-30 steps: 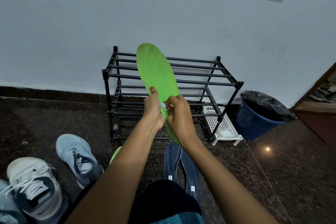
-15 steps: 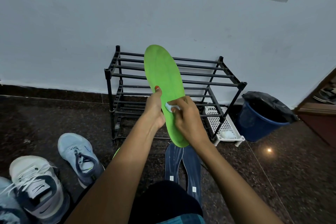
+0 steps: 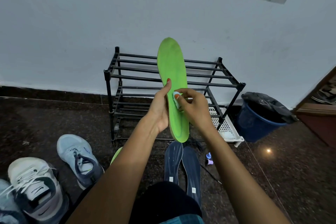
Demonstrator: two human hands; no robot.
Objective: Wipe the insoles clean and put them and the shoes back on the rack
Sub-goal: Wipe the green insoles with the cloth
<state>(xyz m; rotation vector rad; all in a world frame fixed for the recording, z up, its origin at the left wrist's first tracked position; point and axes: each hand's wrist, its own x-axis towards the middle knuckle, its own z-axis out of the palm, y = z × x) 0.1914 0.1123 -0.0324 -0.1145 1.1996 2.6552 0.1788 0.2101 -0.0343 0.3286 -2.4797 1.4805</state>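
My left hand (image 3: 160,107) holds a bright green insole (image 3: 172,67) upright in front of the black shoe rack (image 3: 200,76), gripping its left edge near the middle. My right hand (image 3: 192,107) pinches a small white wipe (image 3: 176,96) against the insole's face. Two dark blue insoles (image 3: 181,165) lie side by side on the floor below. A second green insole (image 3: 116,154) peeks out behind my left forearm. A light blue sneaker (image 3: 78,158) and a white-and-grey sneaker (image 3: 34,187) stand on the floor at the left.
A blue bin with a black liner (image 3: 261,118) stands right of the rack. A white perforated tray (image 3: 225,129) lies beside the rack's right leg. Two small bottles (image 3: 209,158) sit on the dark stone floor. Another shoe (image 3: 7,207) shows at the bottom left corner.
The insole has turned to face me more fully and sits a little lower and to the right. My right hand with the wipe has slid up along its face.
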